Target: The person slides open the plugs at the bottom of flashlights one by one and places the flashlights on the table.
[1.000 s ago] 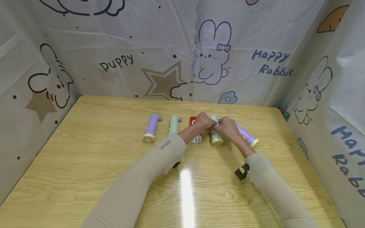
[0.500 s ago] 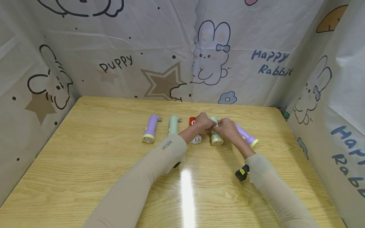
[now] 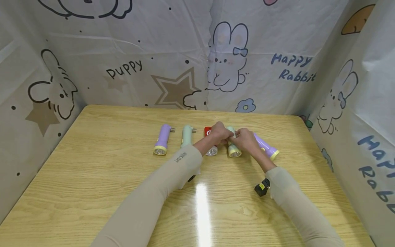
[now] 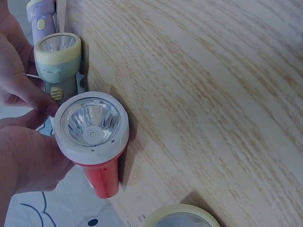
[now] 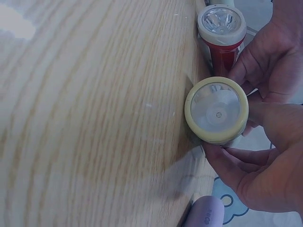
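Observation:
A mint green flashlight [image 3: 234, 151] with a cream rim lies on the wooden table, its lens toward the person. From its left side, my left hand [image 3: 219, 133] holds it near the rear of the body. My right hand [image 3: 246, 140] pinches the same body from the right, and the fingertips of both hands nearly meet over it. In the right wrist view its cream-rimmed lens [image 5: 218, 111] hides most of the grip. Close beside my left hand lies a red flashlight [image 4: 102, 177] with a white head, partly covered by that hand in the head view.
Left of the hands lie a purple flashlight [image 3: 163, 137] and another green flashlight [image 3: 187, 134], both with metal plug prongs sticking out at the rear. The left sleeve overlaps that green one. A second purple flashlight [image 3: 266, 146] lies slanted at right. Printed cloth [image 3: 123, 41] surrounds the table.

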The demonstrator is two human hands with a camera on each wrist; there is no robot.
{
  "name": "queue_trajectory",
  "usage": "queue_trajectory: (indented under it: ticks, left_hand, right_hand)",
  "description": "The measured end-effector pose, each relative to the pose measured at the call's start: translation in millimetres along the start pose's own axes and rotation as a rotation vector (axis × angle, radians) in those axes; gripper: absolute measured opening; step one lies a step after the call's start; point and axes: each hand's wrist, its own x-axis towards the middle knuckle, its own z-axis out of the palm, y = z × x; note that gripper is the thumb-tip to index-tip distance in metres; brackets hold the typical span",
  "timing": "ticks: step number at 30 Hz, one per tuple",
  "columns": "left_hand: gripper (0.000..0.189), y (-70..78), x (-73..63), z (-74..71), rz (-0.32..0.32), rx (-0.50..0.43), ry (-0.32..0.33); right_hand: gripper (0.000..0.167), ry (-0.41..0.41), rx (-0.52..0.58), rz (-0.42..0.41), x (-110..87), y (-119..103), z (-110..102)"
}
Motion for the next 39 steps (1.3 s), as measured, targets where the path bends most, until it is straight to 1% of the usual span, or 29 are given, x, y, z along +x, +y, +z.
queue_trajectory:
  ticks: [3, 9, 11, 19, 26, 30, 36, 39]
  left_hand:
    - [0.039, -0.3, 1.3, 0.5, -0.004, -0.006, -0.003]
    - [0.038, -0.4, 1.0, -0.1, -0.01, -0.051, -0.003]
    - [0.037, -0.5, 0.7, -0.6, -0.01, -0.055, -0.002]
    - [0.03, -1.6, -1.1, -0.5, 0.027, -0.017, -0.004]
    - [0.026, -1.9, -1.8, -1.5, 0.045, -0.009, -0.012]
    - [0.025, -1.5, -1.5, -2.1, 0.045, 0.002, -0.017]
    - [0.024, -1.0, -2.4, -2.7, 0.043, 0.025, -0.017]
    - [0.024, -0.7, -3.9, -3.3, 0.048, 0.035, -0.02]
  right_hand:
    - [0.047, 0.005, 0.003, 0.0, -0.5, 0.4, -0.2]
    - [0.036, 0.003, 0.015, 0.01, -1.2, 0.7, -0.8]
    - [0.035, -0.002, 0.017, 0.012, -1.2, 0.2, -0.5]
    - [0.032, 0.0, -0.01, 0.023, -1.4, -0.2, -1.3]
    - [0.028, -0.007, -0.002, 0.023, -2.1, -1.3, -1.8]
    - [0.031, -0.017, 0.0, 0.03, -1.7, -1.6, -2.4]
    - [0.027, -0.026, -0.009, 0.035, -1.3, -0.4, -4.7]
    - [0.038, -0.055, -0.015, 0.048, -0.9, -2.4, -8.9]
